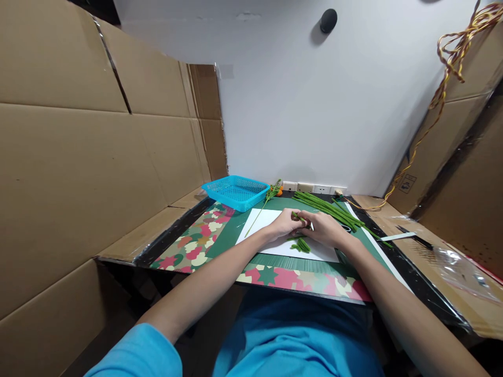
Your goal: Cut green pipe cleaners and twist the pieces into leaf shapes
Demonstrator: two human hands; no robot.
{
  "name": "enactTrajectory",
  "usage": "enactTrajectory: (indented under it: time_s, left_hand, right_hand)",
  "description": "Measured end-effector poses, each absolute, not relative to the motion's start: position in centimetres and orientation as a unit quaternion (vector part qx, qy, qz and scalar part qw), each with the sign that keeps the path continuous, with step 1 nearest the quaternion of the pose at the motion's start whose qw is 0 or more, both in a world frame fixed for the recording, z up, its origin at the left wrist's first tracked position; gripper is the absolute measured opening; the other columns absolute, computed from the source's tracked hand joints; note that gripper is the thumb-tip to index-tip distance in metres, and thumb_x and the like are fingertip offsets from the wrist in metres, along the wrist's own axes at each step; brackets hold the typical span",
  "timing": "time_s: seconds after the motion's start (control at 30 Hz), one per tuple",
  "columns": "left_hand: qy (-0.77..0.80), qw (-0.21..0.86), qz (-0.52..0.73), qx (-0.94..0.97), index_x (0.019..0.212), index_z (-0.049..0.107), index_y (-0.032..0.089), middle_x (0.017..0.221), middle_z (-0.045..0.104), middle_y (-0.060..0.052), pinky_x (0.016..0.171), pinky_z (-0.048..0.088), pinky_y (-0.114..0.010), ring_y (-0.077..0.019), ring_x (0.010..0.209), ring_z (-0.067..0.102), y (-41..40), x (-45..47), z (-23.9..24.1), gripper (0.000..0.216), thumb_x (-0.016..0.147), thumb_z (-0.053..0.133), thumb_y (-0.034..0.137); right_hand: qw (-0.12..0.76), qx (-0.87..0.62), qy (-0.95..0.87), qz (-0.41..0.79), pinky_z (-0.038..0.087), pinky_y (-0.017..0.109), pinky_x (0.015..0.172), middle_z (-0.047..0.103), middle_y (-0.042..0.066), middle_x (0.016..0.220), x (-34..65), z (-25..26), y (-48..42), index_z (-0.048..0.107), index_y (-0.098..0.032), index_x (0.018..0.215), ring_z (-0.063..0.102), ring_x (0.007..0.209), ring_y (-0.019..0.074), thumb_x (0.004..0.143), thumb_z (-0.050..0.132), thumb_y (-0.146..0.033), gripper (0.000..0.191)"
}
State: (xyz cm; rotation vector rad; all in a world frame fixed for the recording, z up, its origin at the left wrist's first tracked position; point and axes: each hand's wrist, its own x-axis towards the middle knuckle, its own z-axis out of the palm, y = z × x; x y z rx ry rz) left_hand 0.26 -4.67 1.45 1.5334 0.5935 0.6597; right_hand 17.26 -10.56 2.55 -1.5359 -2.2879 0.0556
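Note:
Over a white sheet of paper (275, 257), my two hands meet with their fingers closed. My left hand (283, 224) pinches a green pipe cleaner (297, 215). Against the same stem, my right hand (323, 228) has its fingertips pressed together. A small pale bit shows by the right fingers; I cannot make out what it is. Just below the hands lie several short cut green pipe cleaner pieces (302, 245) on the paper. A white loop, perhaps a scissors handle (346, 228), peeks out beyond my right hand, the remainder hidden.
A bundle of long green pipe cleaners (328, 206) lies at the back right. Behind left stands a blue plastic basket (240, 203), beside a green stem with an orange flower (280, 191). Cardboard walls (98, 173) flank the table. A clear plastic bag (463, 272) rests far right.

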Motion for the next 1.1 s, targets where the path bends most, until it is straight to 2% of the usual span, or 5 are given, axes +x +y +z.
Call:
enactTrajectory:
  time_s: [0.6, 1.1]
  left_hand:
    - [0.26, 0.634, 0.288, 0.669, 0.076, 0.063, 0.013, 0.062, 0.054, 0.002, 0.051, 0.035, -0.021, -0.0064, 0.051, 0.044, -4.62, 0.27, 1.38, 0.015, 0.072, 0.076, 0.02]
    - [0.243, 0.645, 0.294, 0.662, 0.076, 0.062, 0.013, 0.063, 0.054, 0.002, 0.05, 0.031, -0.023, -0.0065, 0.052, 0.044, -4.21, 0.43, 0.74, 0.019, 0.071, 0.077, 0.025]
  right_hand:
    - [0.199, -0.54, -0.818, 0.023, 0.029, 0.025, 0.062, 0.073, 0.003, 0.091, 17.32, 2.46, -10.57, 0.064, -0.026, 0.126, 0.062, 0.075, 0.0184, 0.094, 0.059, -0.032, 0.033]
    - [0.195, -0.539, -0.819, 0.02, 0.028, 0.025, 0.062, 0.073, 0.004, 0.091, 17.29, 2.33, -10.45, 0.061, -0.027, 0.131, 0.063, 0.077, 0.0191, 0.095, 0.06, -0.034, 0.037]
